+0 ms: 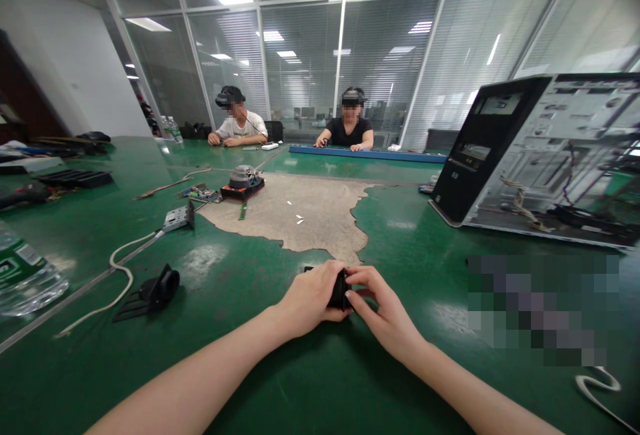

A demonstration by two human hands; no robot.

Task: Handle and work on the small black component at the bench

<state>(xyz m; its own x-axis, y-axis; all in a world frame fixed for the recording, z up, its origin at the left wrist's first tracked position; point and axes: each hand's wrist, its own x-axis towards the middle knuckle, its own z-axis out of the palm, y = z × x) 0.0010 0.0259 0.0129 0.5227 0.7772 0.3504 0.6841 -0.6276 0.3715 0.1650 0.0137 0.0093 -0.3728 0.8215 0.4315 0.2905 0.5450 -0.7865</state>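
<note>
A small black boxy part [338, 291] is held low over the green tabletop [280, 382], right in front of me. My left hand [313, 294] wraps around it from the left, palm down, covering most of it. On the other side, the fingertips and thumb of my right hand [380, 308] pinch its right edge. What kind of part it is cannot be made out, since my fingers hide much of it. Beyond my hands lies a bare, worn patch [325, 215] of the table with small white scraps on it.
To the right stands an opened computer tower [480, 148]. At left are a water bottle [25, 275], a black plastic bracket [155, 292], a grey cable [120, 262] and a metal drive cage [179, 217]. A heatsink fan unit [243, 182] sits farther back. Two people sit across the table.
</note>
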